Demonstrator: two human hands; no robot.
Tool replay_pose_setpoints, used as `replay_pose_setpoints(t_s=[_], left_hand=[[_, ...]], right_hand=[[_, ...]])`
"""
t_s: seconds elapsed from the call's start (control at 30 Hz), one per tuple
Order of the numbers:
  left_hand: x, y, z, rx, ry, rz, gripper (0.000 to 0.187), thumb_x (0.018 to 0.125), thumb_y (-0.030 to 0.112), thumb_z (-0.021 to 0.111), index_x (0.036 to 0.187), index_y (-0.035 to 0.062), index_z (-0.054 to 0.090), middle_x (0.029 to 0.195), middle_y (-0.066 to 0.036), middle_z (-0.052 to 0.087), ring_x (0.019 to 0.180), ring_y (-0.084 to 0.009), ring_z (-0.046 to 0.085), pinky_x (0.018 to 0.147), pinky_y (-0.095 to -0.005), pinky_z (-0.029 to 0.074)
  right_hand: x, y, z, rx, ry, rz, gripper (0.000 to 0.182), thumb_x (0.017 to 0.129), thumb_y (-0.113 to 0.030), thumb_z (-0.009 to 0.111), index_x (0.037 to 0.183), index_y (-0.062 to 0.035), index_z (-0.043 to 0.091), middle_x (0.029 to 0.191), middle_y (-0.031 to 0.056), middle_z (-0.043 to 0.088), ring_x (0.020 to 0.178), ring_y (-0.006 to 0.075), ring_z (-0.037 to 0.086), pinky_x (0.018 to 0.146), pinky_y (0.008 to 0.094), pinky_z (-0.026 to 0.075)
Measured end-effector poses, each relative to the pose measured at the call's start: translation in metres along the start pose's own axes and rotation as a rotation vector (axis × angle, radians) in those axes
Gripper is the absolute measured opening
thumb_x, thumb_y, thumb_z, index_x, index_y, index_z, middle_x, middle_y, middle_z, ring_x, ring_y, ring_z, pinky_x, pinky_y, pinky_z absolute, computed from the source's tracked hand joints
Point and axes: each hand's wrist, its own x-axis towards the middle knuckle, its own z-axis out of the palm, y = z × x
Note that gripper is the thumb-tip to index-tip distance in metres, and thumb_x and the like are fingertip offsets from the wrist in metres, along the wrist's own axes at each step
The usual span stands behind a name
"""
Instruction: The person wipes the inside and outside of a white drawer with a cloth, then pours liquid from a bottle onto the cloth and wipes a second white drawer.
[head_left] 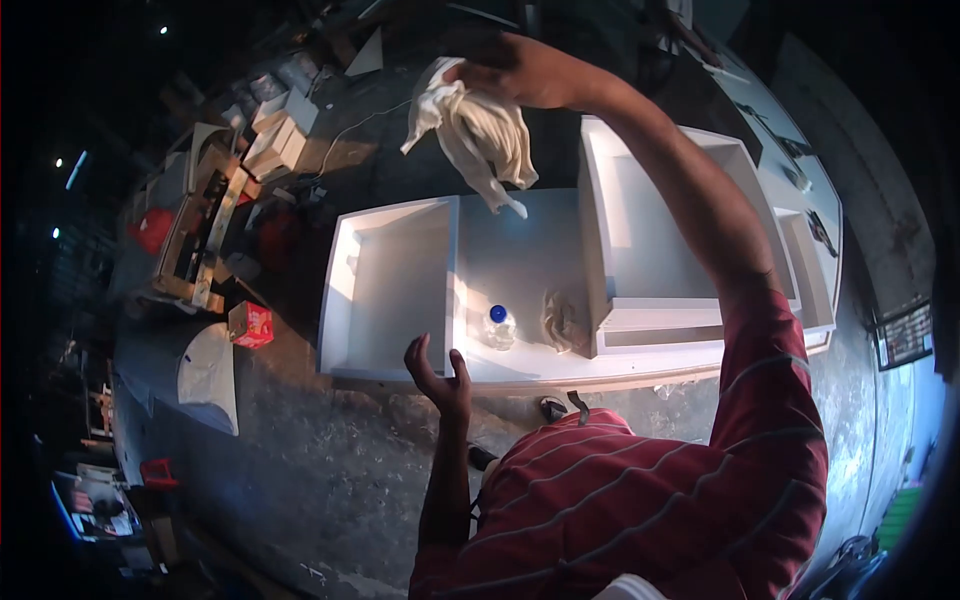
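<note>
Head cam, looking down: right hand [520, 75] is up high past the far side of a white cabinet [395, 280], gripping a pale cloth [490, 130] bunched at the top. Rest of it just dangles in loose folds, with the lowest tip over the far part of the cabinet's middle section. Left hand [440, 385] is open, thumb and fingers apart and pointing up, right by the near edge of the left compartment. Can't really tell if it's touching the wood or just in front of it.

Down in the middle section there's a clear bottle [501, 333] standing upright with a blue cap [498, 313], and a crumpled rag [558, 322] just to the right of it, not touching afaict. Off to the left, well apart from the cabinet, a red box [252, 326] sits near a curved white panel [208, 378].
</note>
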Motion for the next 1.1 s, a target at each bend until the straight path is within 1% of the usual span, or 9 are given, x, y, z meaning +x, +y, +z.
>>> replay_pose_setpoints(t_s=[0.23,0.3,0.4,0.6,0.77,0.83,0.93,1.0,1.1], left_hand=[[0.185,0.024,-0.098,-0.678,-0.045,-0.348,0.029,0.092,0.026,0.052,0.106,0.0002,0.051,0.094,-0.006,0.055,0.082,-0.0109,0.047,0.072,-0.0229,0.037],[0.206,-0.019,-0.117,-0.781,-0.173,-0.502,0.045,0.095,0.037,0.042,0.125,0.0025,0.043,0.118,-0.009,0.053,0.105,-0.0167,0.054,0.089,-0.0286,0.042],[0.217,-0.085,-0.137,-0.955,-0.253,-0.793,0.047,0.096,0.038,0.038,0.126,0.0036,0.044,0.123,-0.010,0.052,0.109,-0.0182,0.054,0.091,-0.0318,0.044],[0.205,-0.143,-0.171,-0.972,-0.293,-0.727,0.041,0.094,0.037,0.039,0.116,0.0037,0.050,0.111,-0.011,0.058,0.098,-0.0202,0.059,0.084,-0.0359,0.050],[0.187,-0.184,-0.164,-0.517,-0.490,-0.820,0.041,0.092,0.038,0.044,0.105,0.0008,0.054,0.091,-0.011,0.061,0.080,-0.0243,0.063,0.074,-0.0380,0.053],[0.189,-0.185,-0.161,-0.246,-0.658,-0.821,0.043,0.092,0.039,0.044,0.106,0.0004,0.054,0.091,-0.011,0.062,0.079,-0.0254,0.063,0.073,-0.0393,0.053],[0.200,-0.174,-0.153,0.148,-0.538,-0.363,0.044,0.092,0.041,0.047,0.117,0.0048,0.052,0.102,-0.008,0.061,0.091,-0.0202,0.060,0.081,-0.0361,0.048],[0.217,-0.150,-0.141,-0.875,-0.220,-0.521,0.051,0.091,0.046,0.045,0.122,0.0056,0.045,0.120,-0.006,0.050,0.112,-0.0206,0.049,0.097,-0.0434,0.034],[0.242,-0.138,-0.133,-0.972,-0.538,-0.366,0.051,0.093,0.037,0.047,0.133,0.0086,0.034,0.131,-0.005,0.042,0.122,-0.0190,0.038,0.103,-0.0406,0.026]], right_hand=[[0.079,-0.155,0.178,0.065,-0.224,-0.014,0.047,0.086,-0.046,0.052,0.099,-0.0016,0.062,0.091,0.0183,0.062,0.079,0.0282,0.059,0.073,0.0385,0.046],[0.095,-0.169,0.203,0.081,-0.500,0.297,0.045,0.084,-0.042,0.056,0.097,0.0001,0.062,0.088,0.0172,0.063,0.079,0.0264,0.059,0.072,0.0376,0.046],[0.111,-0.137,0.229,0.116,-0.512,0.104,0.039,0.081,-0.036,0.060,0.095,0.0004,0.063,0.085,0.0145,0.063,0.079,0.0236,0.059,0.072,0.0367,0.047],[0.129,-0.106,0.245,-0.244,-0.068,-0.138,0.024,0.082,-0.020,0.058,0.088,0.0026,0.064,0.080,0.0138,0.063,0.071,0.0207,0.060,0.068,0.0373,0.050],[0.135,-0.145,0.231,0.738,0.227,0.251,0.029,0.084,-0.010,0.054,0.108,0.0064,0.057,0.091,0.0195,0.062,0.069,0.0243,0.064,0.053,0.0371,0.051],[0.142,-0.149,0.229,0.701,0.194,0.259,0.032,0.086,-0.013,0.054,0.109,0.0091,0.054,0.088,0.0171,0.061,0.064,0.0204,0.061,0.051,0.0321,0.049],[0.159,-0.146,0.240,0.667,0.098,0.232,0.035,0.088,-0.015,0.053,0.113,0.0095,0.051,0.085,0.0138,0.060,0.057,0.0148,0.057,0.049,0.0271,0.046],[0.164,-0.152,0.249,0.722,-0.020,0.297,0.032,0.089,-0.015,0.052,0.114,0.0051,0.053,0.085,0.0115,0.061,0.055,0.0129,0.054,0.050,0.0261,0.045],[0.183,-0.127,0.269,0.771,-0.142,0.148,0.028,0.089,-0.019,0.054,0.112,-0.0015,0.056,0.091,0.0063,0.060,0.067,0.0107,0.053,0.051,0.0242,0.044]])
